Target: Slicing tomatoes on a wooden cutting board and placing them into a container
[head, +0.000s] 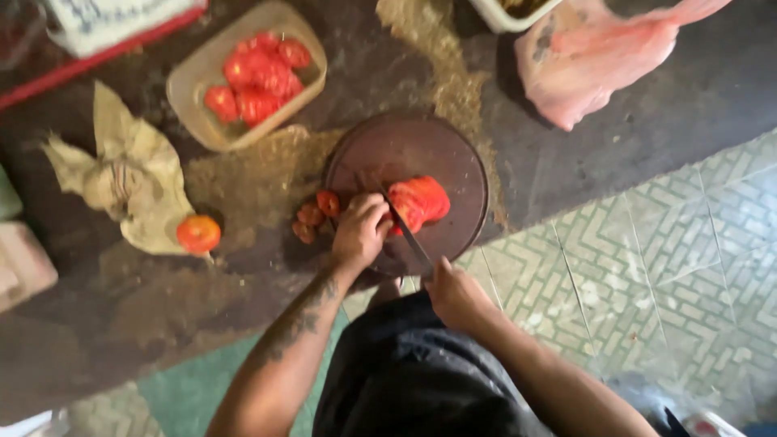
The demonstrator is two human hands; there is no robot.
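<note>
My left hand (361,229) presses down on the cut tomato (418,202) at the middle of the round board (421,146), fingers curled on its near side. My right hand (455,291) is clenched round the knife (407,235), blade angled into the fruit. I judge the tomato soft, wet and slippery, light, easily crushed; best held by the firmer skin. The board looks dark, hard wood. Small cut pieces (312,217) lie just beside its left edge.

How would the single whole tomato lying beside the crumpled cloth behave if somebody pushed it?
The whole tomato looks round and smooth, so it would probably roll. The crumpled cloth touching it might stop it on that side. Its skin seems glossy, perhaps slightly slippery.
</note>
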